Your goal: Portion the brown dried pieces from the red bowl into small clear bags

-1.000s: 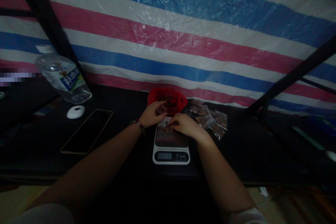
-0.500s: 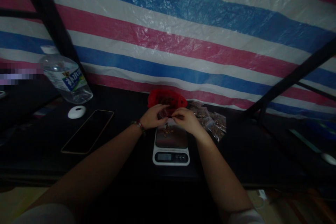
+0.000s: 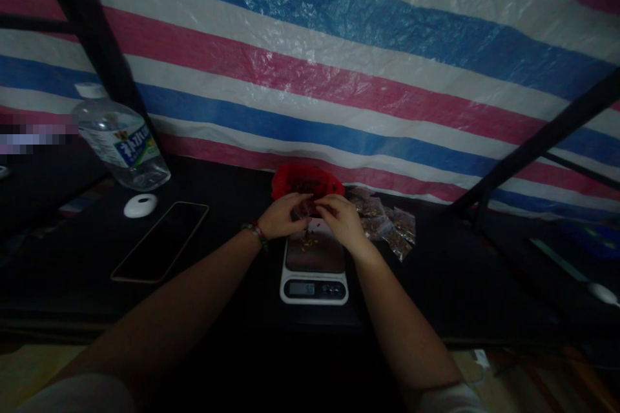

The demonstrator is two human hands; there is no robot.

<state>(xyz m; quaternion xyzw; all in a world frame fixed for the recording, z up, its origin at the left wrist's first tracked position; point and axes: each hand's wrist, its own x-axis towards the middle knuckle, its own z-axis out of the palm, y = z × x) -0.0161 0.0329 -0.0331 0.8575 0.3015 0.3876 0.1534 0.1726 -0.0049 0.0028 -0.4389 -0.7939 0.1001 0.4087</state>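
Note:
My left hand (image 3: 281, 216), a beaded bracelet at its wrist, is closed on a small clear plastic bag (image 3: 303, 209) above the back of a kitchen scale (image 3: 316, 258). Opposite it, my right hand (image 3: 343, 219) has its thumb and fingers pinched together at the bag's right side; exactly what they grip is too dark to make out. Small brown and yellowish pieces (image 3: 309, 242) lie on the scale's plate. Just behind the hands stands an open red plastic bag (image 3: 306, 174) with dark contents. Several filled clear zip bags (image 3: 400, 235) lie to the right of my right hand.
A phone (image 3: 162, 242), a white rounded case (image 3: 140, 205) and a large clear bottle (image 3: 123, 142) are on the black table at left. Striped plastic sheeting (image 3: 310, 71) hangs behind. Dark metal bars (image 3: 533, 148) slant at both sides.
My right fingers have shifted slightly up and away from the scale's plate, beside the small bag. My left hand stays nearly in place.

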